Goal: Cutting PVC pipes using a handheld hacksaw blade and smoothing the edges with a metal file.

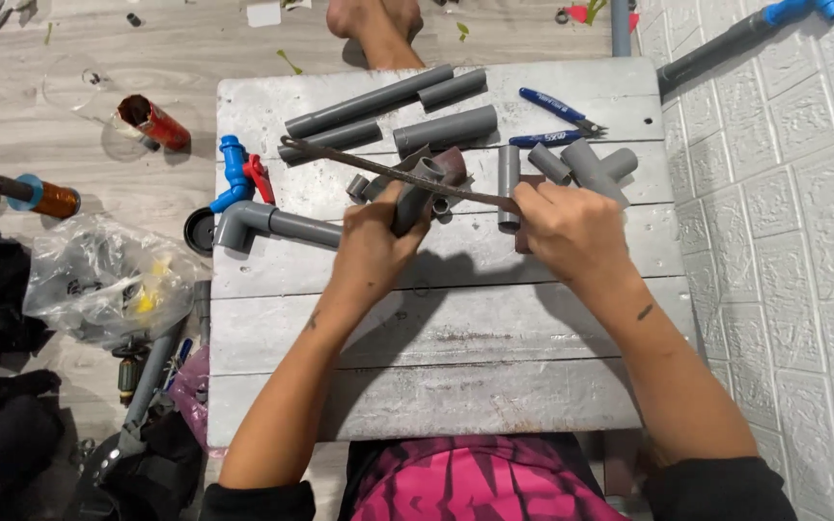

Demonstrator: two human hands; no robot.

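both hands grip: left hand a grey pipe fitting, right hand a thin rusty blade; grey pipe pieces crowd behind, blade's handle hidden.

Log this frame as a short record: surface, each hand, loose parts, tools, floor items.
surface: grey plank table
left hand: grips a short grey pipe piece
right hand: holds one end of a thin dark file lying across that piece
loose parts: grey pipe lengths, tee fitting, elbow pipe, blue valve
tools: blue-handled pliers
floor: plastic bag, red can
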